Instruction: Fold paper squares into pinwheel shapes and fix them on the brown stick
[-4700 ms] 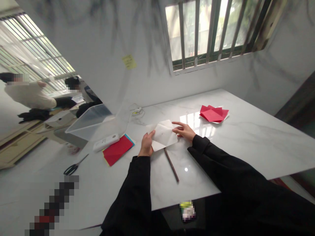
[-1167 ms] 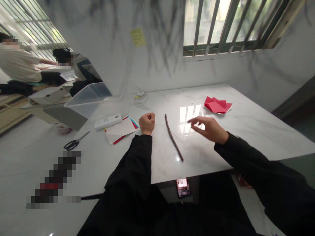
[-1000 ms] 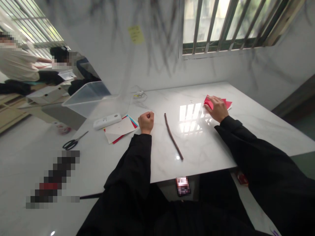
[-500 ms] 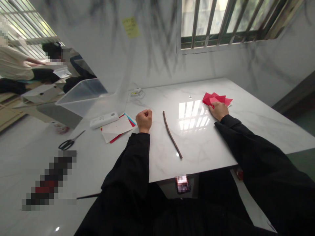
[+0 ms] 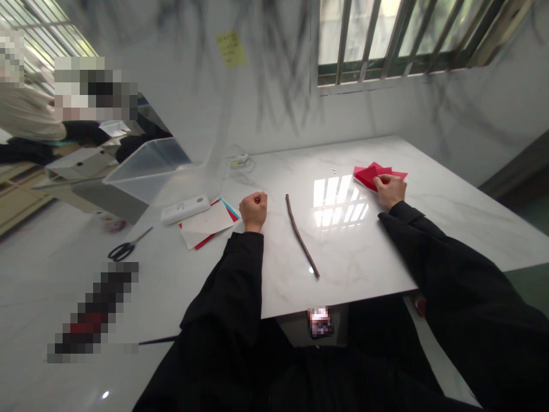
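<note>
My left hand [image 5: 253, 213] rests on the white marbled table as a fist, beside several sheets of paper. A small dark spot shows between its fingers; I cannot make out what it is. To its right lies a thin, curved brown stick [image 5: 301, 237], touched by neither hand. Over at the right, my right hand [image 5: 391, 191] is closed on a piece of red folded paper [image 5: 366, 177], at the near side of a small overlapping pile of red paper [image 5: 397, 174]. Its fingertips partly cover the paper.
White, red and blue paper sheets [image 5: 206, 226] lie left of the fist, by a white oblong device [image 5: 186, 210]. Black-handled scissors [image 5: 123, 250] and a clear plastic bin [image 5: 148, 166] are further left. A cable [image 5: 241, 162] sits near the wall. Other people sit at far left.
My right hand has drawn slightly right, and a darker red piece now stands out at the front left of the pile. The left fist and the stick keep their places on the table.
</note>
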The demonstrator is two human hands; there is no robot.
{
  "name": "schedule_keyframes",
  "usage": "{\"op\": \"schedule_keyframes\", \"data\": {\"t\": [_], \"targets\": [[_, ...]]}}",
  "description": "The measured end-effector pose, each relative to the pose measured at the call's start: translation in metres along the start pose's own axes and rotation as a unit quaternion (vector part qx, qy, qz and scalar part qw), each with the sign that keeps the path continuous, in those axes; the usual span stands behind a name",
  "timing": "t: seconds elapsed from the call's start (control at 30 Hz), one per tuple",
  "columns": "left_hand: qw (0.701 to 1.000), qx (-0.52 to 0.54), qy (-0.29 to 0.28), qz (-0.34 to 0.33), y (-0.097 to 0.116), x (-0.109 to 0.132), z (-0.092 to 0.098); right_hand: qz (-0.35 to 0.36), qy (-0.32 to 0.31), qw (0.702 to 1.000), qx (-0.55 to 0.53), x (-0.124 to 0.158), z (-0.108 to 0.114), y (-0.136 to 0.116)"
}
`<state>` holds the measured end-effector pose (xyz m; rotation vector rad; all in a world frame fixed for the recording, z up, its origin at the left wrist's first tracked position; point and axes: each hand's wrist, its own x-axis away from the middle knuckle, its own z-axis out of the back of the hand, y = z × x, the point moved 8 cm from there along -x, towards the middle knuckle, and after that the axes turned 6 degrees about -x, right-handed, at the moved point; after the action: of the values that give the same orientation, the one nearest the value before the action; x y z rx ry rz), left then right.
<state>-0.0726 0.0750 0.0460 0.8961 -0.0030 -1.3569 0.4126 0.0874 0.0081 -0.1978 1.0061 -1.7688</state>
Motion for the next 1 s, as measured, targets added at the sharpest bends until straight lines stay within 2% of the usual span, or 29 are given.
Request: {"op": "schedule_keyframes", "data": {"t": [0.17, 0.27, 0.37, 0.43, 0.5, 0.57, 0.63, 0.67, 0.73, 0.8, 0.9, 1.0], "targets": [[0.999, 0.035, 0.011, -0.012, 0.006, 0.001, 0.002, -0.037, 0.097, 0.994, -0.026, 0.004, 0.022, 0.003], [0.997, 0.075, 0.003, -0.023, 0.012, 0.003, 0.001, -0.039, 0.196, 0.978, -0.052, 0.005, 0.043, 0.002], [0.988, 0.151, -0.023, -0.033, 0.02, 0.006, -0.005, 0.016, 0.309, 0.946, -0.093, 0.012, 0.06, -0.015], [0.972, 0.225, -0.067, -0.023, 0.026, 0.011, -0.015, 0.089, 0.333, 0.931, -0.121, 0.025, 0.056, -0.043], [0.938, 0.318, -0.137, -0.003, 0.035, 0.017, -0.029, 0.178, 0.298, 0.929, -0.131, 0.046, 0.035, -0.082], [0.892, 0.403, -0.205, 0.023, 0.045, 0.026, -0.041, 0.265, 0.227, 0.928, -0.128, 0.072, 0.003, -0.125], [0.856, 0.453, -0.243, 0.051, 0.05, 0.031, -0.048, 0.347, 0.134, 0.922, -0.107, 0.099, -0.034, -0.162], [0.848, 0.464, -0.248, 0.064, 0.049, 0.033, -0.05, 0.384, 0.093, 0.913, -0.099, 0.111, -0.05, -0.177], [0.848, 0.467, -0.235, 0.088, 0.043, 0.031, -0.051, 0.445, 0.025, 0.892, -0.078, 0.129, -0.076, -0.195], [0.862, 0.452, -0.203, 0.107, 0.032, 0.026, -0.052, 0.484, -0.02, 0.873, -0.057, 0.137, -0.091, -0.203], [0.883, 0.422, -0.159, 0.13, 0.017, 0.019, -0.053, 0.517, -0.06, 0.853, -0.036, 0.141, -0.101, -0.207], [0.884, 0.421, -0.146, 0.142, 0.011, 0.016, -0.055, 0.524, -0.071, 0.848, -0.028, 0.144, -0.101, -0.21]]}}
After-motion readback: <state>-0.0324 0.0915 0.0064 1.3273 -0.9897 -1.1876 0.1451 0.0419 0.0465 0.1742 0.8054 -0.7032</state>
